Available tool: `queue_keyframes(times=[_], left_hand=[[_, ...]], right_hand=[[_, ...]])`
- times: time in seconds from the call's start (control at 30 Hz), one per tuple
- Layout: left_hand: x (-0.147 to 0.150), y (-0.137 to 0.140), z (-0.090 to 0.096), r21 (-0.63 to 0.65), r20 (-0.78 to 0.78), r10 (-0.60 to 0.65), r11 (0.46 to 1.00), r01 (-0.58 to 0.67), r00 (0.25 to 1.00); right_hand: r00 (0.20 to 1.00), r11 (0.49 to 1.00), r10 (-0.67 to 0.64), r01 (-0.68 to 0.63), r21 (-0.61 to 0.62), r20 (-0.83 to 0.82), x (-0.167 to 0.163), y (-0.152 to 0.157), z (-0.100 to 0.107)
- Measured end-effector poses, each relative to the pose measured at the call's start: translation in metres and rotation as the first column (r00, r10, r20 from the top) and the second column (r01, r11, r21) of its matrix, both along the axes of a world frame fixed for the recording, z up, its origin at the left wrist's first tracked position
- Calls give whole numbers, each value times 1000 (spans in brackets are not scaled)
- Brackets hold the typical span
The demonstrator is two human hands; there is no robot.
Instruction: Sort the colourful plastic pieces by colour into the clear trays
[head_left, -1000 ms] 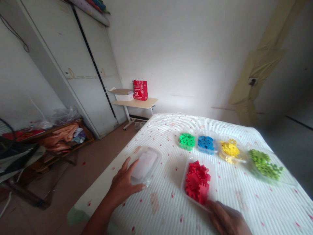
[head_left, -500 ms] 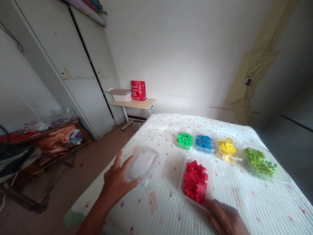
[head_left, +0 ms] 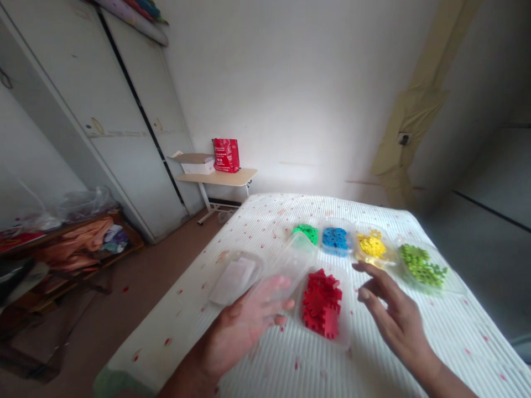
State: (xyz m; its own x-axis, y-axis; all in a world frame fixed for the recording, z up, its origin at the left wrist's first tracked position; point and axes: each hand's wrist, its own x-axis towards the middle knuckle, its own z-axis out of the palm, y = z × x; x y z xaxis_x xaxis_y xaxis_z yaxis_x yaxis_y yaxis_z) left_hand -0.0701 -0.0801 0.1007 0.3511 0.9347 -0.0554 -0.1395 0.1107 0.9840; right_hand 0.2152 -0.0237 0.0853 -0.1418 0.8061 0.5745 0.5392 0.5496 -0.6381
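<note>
My left hand (head_left: 249, 326) holds a clear plastic lid (head_left: 296, 254), tilted up beside the red container; some of its fingers show through the plastic. Just right of it stands a clear plastic container (head_left: 346, 340) with red notched toy pieces (head_left: 321, 304) inside. My right hand (head_left: 392, 312) hovers to the right of the red pieces, fingers apart and curved, with nothing in it. Left of the lid, a stack of clear, whitish plastic lids or trays (head_left: 234, 279) lies on the bed cover; which of the two I cannot tell.
Behind, in a row, are containers of green pieces (head_left: 306, 233), blue pieces (head_left: 335, 239), yellow pieces (head_left: 371, 244) and light green pieces (head_left: 421, 265). They stand on a white ribbed cover (head_left: 274, 215). A small table (head_left: 224, 177) bears a red bag (head_left: 226, 155) and a box.
My left hand has moved right from the stack and now has a clear lid in it. My right hand has let go of the red container's edge and risen to its right.
</note>
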Motion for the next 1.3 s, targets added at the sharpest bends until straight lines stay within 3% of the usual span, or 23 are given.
queue_keyframes(times=[0.13,0.23,0.3,0.37,0.4,0.47,0.53,0.6,0.8,0.9,1.07,1.17,1.3], left_hand=[[43,4,0,-80,328,-171,975,208,929],[58,6,2,-73,390,-193,968,240,900],[60,10,3,-16,247,-140,989,148,959],[58,16,1,113,-89,9,994,1,996],[57,20,-1,198,-278,117,978,-62,953],[55,27,-9,347,-574,308,931,-114,759],[56,32,-18,441,-725,413,893,-89,551],[59,33,-26,479,-793,446,877,-29,415],[63,30,-34,484,-841,462,875,13,281],[62,30,-36,447,-864,426,894,20,267],[55,31,-39,357,-883,338,934,-2,326],[47,39,-37,332,-857,321,942,-45,403],[43,70,-39,295,-753,322,945,-142,574]], right_hand=[[981,991,112,-122,-52,-159,-22,12,18],[963,989,86,-114,-98,-254,-27,19,24],[958,982,57,-104,-157,-281,-23,25,26],[960,965,44,-112,-237,-276,-14,35,24],[963,954,45,-121,-274,-267,-10,41,22],[971,933,53,-132,-336,-235,-2,53,12],[981,918,60,-127,-377,-186,3,65,-1],[990,908,66,-112,-404,-125,4,75,-14],[995,913,98,-76,-401,34,2,91,-37],[992,898,121,-91,-430,42,2,94,-41],[995,866,96,-76,-494,15,0,99,-50],[999,855,52,-37,-517,13,-3,101,-55],[999,862,29,-40,-506,-30,-5,100,-54]])
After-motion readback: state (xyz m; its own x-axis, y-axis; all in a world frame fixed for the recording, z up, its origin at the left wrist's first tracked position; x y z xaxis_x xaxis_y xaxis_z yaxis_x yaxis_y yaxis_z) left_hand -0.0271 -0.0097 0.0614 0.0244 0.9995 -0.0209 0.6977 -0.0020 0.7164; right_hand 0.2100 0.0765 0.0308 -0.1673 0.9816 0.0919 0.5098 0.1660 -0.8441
